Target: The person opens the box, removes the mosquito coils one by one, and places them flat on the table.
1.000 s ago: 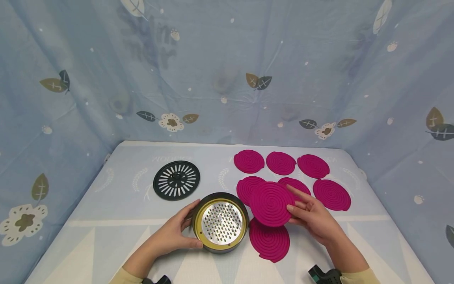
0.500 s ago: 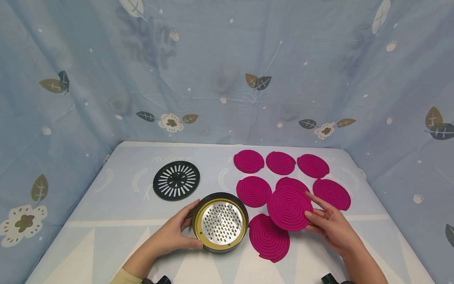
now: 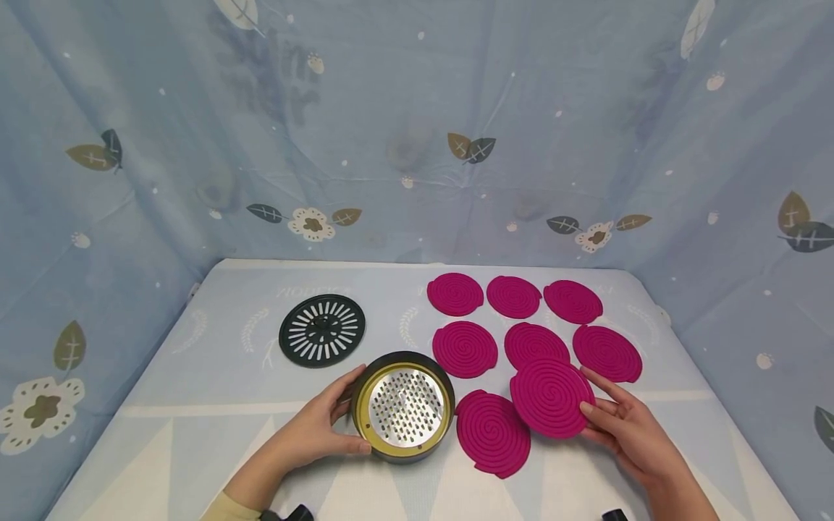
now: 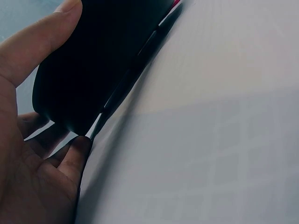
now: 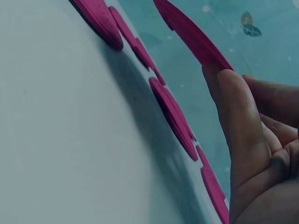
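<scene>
My left hand (image 3: pixel 319 428) grips the side of a round black container with a grater top (image 3: pixel 405 405), thumb at the near side and fingers behind. In the left wrist view, the container's dark wall (image 4: pixel 93 60) leans over the table. Between thumb and fingers my right hand (image 3: pixel 635 434) pinches a magenta spiral coaster (image 3: pixel 551 398) by its right edge. That coaster is raised above the table, as the right wrist view shows, and overlaps the front edge of another coaster (image 3: pixel 534 343) lying behind it. One more coaster (image 3: pixel 493 433) lies between the container and the held one.
Several magenta coasters lie flat at the back right, among them a corner one (image 3: pixel 573 302) and one at the far right (image 3: pixel 608 354). A black slotted disc (image 3: pixel 322 330) lies at the back left. A blue patterned curtain (image 3: pixel 417 130) hangs behind the table (image 3: pixel 215 362).
My right hand has carried the coaster right and slightly toward me, uncovering the coaster at the middle left. The left hand stays on the grater container.
</scene>
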`<state>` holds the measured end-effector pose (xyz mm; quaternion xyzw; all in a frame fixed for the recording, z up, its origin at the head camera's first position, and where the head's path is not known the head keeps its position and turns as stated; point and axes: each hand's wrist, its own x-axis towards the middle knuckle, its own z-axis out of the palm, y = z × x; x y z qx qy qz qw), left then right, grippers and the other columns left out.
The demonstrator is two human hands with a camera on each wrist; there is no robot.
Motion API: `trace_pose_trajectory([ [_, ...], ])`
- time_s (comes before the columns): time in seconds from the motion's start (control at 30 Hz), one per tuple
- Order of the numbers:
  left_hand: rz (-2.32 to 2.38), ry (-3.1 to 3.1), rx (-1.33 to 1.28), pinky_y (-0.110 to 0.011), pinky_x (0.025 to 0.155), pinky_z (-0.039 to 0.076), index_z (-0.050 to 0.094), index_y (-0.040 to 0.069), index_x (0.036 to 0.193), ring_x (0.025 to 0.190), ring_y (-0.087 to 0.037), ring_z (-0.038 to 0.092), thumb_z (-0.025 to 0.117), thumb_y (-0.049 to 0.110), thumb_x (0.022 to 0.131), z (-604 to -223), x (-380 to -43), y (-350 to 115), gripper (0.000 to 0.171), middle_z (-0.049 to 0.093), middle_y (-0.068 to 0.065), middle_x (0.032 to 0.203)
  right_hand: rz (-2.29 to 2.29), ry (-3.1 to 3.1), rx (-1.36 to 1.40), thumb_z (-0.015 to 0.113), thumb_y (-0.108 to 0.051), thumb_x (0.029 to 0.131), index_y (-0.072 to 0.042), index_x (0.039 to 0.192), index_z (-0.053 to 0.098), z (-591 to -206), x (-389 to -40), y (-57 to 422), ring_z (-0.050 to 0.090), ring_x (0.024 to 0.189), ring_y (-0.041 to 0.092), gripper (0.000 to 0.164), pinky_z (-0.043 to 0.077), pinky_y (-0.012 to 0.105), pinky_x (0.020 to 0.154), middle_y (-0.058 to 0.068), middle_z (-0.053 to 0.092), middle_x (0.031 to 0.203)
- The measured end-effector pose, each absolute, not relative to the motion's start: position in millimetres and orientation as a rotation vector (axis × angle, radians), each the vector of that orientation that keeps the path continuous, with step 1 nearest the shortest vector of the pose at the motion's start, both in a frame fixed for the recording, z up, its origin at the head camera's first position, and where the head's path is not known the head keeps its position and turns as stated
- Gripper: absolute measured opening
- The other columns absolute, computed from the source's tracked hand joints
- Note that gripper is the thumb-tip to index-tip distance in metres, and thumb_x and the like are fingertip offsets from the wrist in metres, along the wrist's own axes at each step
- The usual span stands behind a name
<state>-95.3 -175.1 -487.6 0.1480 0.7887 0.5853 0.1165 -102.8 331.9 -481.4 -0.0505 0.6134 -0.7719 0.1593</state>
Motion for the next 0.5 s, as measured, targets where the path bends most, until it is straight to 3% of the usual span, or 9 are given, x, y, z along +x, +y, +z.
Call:
trace_pose_trajectory([
  [0.5,1.678,2.329,0.383,-0.022,0.113,0.034,0.027,0.015,0.157,0.142,-0.017,0.033,0.098,0.029,0.056,-485,-96,-174,0.124,0.037,-0.002,0.153,-2.207,1.794,0.001,0.056,0.002,0.098,-0.023,0.151,0.04,-491,-97,349,0.071,0.087,0.017,0.061,0.062,0.034,0.078,0.008,0.072,0.1],
])
